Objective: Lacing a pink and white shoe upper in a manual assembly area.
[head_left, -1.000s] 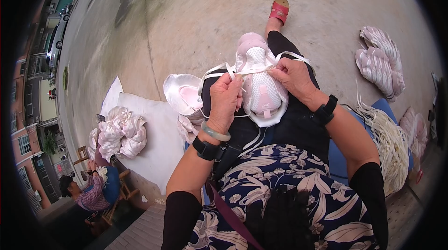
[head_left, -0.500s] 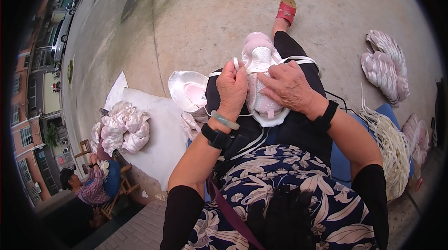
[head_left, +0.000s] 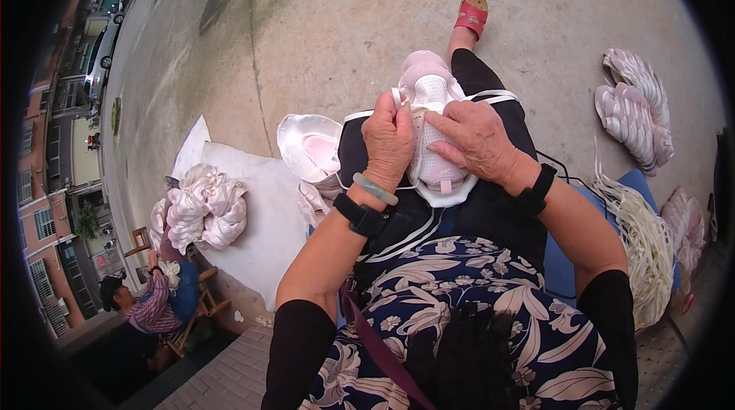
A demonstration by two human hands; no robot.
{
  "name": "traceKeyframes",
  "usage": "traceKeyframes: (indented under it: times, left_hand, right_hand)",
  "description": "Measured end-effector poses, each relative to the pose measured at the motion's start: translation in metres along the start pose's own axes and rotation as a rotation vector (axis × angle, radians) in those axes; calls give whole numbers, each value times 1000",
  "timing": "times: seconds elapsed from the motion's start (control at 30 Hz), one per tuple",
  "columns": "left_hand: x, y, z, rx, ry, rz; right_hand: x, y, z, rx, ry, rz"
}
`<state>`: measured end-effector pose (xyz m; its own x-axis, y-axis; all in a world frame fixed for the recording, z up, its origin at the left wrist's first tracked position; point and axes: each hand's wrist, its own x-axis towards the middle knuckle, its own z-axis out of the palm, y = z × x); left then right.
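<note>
the upper (head_left: 423, 138) lay on the lap (head_left: 498, 207), roughly midway between its left and right edges, with both hands over it. its long axis ran from the waist edge of the lap toward the knee edge, the rounded toe (head_left: 420, 64) pointing away from the body and leaning a little left, the pink tab (head_left: 445, 186) pointing back to the waist. the left hand (head_left: 387, 138) had thumb and forefinger pressed together, pinching the white lace (head_left: 396, 96) by the upper's left side; the right hand (head_left: 486, 138) came in from the other side, forefinger reaching across the middle and thumb apart below it (whether any fingertip pinned lace there, i could not tell). with no sole showing, the upper was likely light and soft, apt to fold or twist under a hard pull rather than break. the best hold was probably along its side edges, with the lace, flat and perhaps slippery, taken close in.
</note>
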<state>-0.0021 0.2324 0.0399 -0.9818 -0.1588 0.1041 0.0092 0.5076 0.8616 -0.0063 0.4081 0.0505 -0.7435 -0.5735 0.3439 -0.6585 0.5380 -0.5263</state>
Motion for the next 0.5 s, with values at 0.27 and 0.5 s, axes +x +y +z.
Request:
traceKeyframes:
  times: [0.27, 0.5]
  left_hand:
    - [-2, 5, 0, 37, 22, 87]
    - [0, 1, 3, 208, -25, 285]
  right_hand:
    - [-1, 1, 2, 18, 11, 3]
    - [0, 1, 4, 36, 31, 0]
